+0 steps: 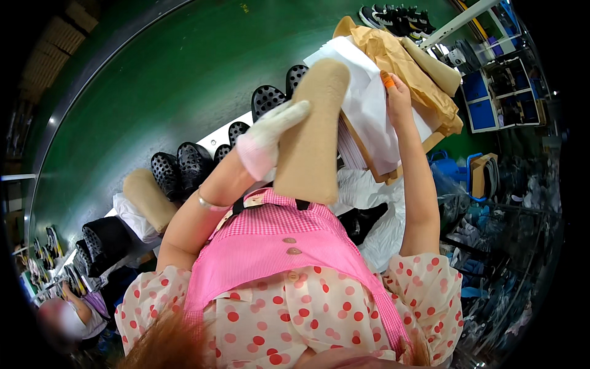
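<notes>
My left hand [275, 132], in a white glove with a pink cuff, grips a long tan roll [312, 138] by its left side. The roll stands up in front of my pink checked apron, widening a little at its lower end. My right hand [398, 98] is bare apart from an orange finger cover. Its fingers pinch the upper edge of white paper sheets [369, 117]. Those sheets lie on a stack of paper [351, 147] to the right of the roll, with crumpled brown paper [393, 52] behind them.
Black shoes with round holes [268, 98] line a white conveyor edge [215, 140] on the left. Another tan roll [149, 198] lies there. At the far right are black sneakers [399, 18] and blue bins [479, 101]. A co-worker [74, 317] sits at lower left.
</notes>
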Demonstrator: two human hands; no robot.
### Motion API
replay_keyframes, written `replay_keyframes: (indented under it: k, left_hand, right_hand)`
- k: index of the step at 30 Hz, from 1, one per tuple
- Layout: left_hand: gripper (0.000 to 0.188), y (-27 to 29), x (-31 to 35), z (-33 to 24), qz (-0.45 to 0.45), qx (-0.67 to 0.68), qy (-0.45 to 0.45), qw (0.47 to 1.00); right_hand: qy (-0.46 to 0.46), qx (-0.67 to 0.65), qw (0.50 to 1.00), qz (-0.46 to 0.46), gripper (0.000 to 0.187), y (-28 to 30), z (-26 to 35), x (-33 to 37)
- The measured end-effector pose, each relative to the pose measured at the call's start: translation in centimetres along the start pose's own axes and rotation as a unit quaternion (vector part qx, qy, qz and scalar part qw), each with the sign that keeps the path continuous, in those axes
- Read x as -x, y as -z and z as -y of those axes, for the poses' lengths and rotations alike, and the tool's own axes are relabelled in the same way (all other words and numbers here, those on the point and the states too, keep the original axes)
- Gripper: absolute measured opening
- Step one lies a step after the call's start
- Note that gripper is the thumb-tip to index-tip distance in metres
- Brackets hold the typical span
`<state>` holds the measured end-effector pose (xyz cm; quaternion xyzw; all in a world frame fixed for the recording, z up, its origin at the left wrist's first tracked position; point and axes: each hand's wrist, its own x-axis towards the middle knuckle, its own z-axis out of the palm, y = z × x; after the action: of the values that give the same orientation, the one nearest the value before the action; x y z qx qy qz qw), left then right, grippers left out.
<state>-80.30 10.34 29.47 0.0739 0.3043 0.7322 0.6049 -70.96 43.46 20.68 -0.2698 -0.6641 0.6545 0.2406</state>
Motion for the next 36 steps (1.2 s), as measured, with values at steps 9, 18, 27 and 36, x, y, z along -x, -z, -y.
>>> replay_keyframes:
  k: [9, 18, 27, 36]
  left_hand:
    - [0.044, -0.1, -4.3, 1.4, -0.003, 0.009, 0.017, 1.0]
    - [0.03, 0.8, -5.9, 1.9, -0.031, -0.075, 0.027, 0.996]
    - [0.026, 6.1, -6.1, 1.9, 0.061, -0.038, 0.003, 0.997]
    - [0.042, 2.6, -3.8, -0.6, 0.024, -0.017, -0.003, 1.0]
  right_hand:
    - [0.005, -0.043, 0.997, -0.065, 0.025, -4.7, 13.0, 5.0]
    - [0.165, 0.089, 0.979, 0.08, 0.012, -14.8, 15.8, 13.8]
    - [0.278, 0.266, 0.92, 0.071, 0.012, -17.6, 14.5, 17.3]
    - [0.224, 0.188, 0.953, -0.085, 0.035, -4.0, 12.1, 9.6]
